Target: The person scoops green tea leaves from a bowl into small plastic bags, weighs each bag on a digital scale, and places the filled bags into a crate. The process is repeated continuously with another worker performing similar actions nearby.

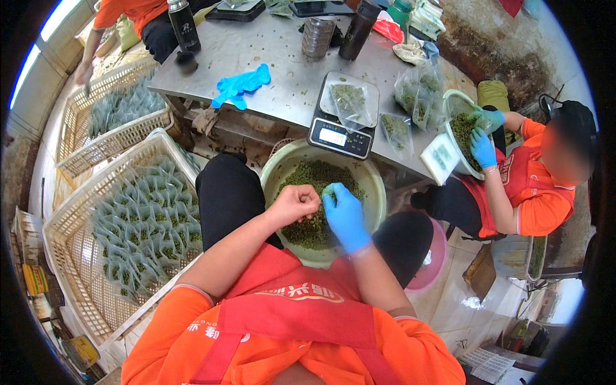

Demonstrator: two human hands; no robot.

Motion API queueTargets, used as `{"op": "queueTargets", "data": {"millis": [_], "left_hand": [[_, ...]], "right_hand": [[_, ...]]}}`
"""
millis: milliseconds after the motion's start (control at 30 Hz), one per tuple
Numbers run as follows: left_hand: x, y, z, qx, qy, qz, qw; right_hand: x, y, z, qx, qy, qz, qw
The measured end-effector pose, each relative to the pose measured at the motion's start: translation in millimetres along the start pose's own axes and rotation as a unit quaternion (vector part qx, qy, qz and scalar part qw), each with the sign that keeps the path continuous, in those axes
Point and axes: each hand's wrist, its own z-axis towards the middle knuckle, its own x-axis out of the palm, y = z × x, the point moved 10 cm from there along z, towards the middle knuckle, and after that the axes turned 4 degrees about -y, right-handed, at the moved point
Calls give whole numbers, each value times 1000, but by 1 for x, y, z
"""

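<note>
A pale green basin [380, 215] of small green pieces, like green peppercorns, sits between my knees. Over it, my bare left hand [295, 204] has its thumb and fingers pinched together; whatever is in them is hidden. Close beside it, my right hand [346, 218] wears a blue glove, its fingers curled in and greenish at the tips, where I cannot make out what it grips. The loose green pieces [314, 234] lie below both hands. Just beyond the basin, a digital scale [340, 138] on the metal table carries a clear bag of green pieces [348, 99].
At left, a plastic crate [83, 276] holds rows of filled bags; another crate [115, 151] stands behind. A blue glove [242, 85], bottles and more bags lie on the table [282, 38]. At right, a co-worker [513, 173] handles a second basin [449, 102]. A pink basin [433, 263] is by my right knee.
</note>
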Motion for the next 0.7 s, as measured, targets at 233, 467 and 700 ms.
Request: {"op": "queueTargets", "data": {"millis": [233, 467, 700], "left_hand": [[-7, 3, 7, -39, 0, -32, 999], [-1, 11, -7, -28, 26, -65, 997], [-1, 1, -2, -46, 24, -61, 997]], "right_hand": [[4, -9, 7, 36, -28, -1, 999], [-1, -84, 11, 191, 20, 150, 970], [25, -43, -10, 291, 168, 496, 801]]}}
